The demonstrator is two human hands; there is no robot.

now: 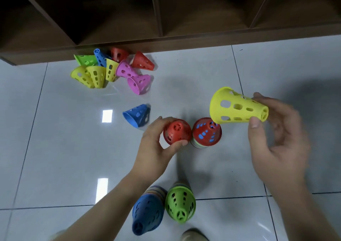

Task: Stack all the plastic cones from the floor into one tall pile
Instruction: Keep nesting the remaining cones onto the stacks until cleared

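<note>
Yellow cone (238,107) is gripped sideways in the right hand (276,139), just above the red-topped stack (206,132); a red cone (177,131) is clasped by the left hand (156,148) beside it. Loose cones (110,69) are heaped by the shelf (166,41).

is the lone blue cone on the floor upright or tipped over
Tipped over: the lone blue cone lies on its side on the floor, wide mouth facing lower left.

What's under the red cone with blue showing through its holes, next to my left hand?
A blue cone shows through the holes of the red cone, and striped rims of more cones peek out below. How many are nested there stays hidden.
</note>
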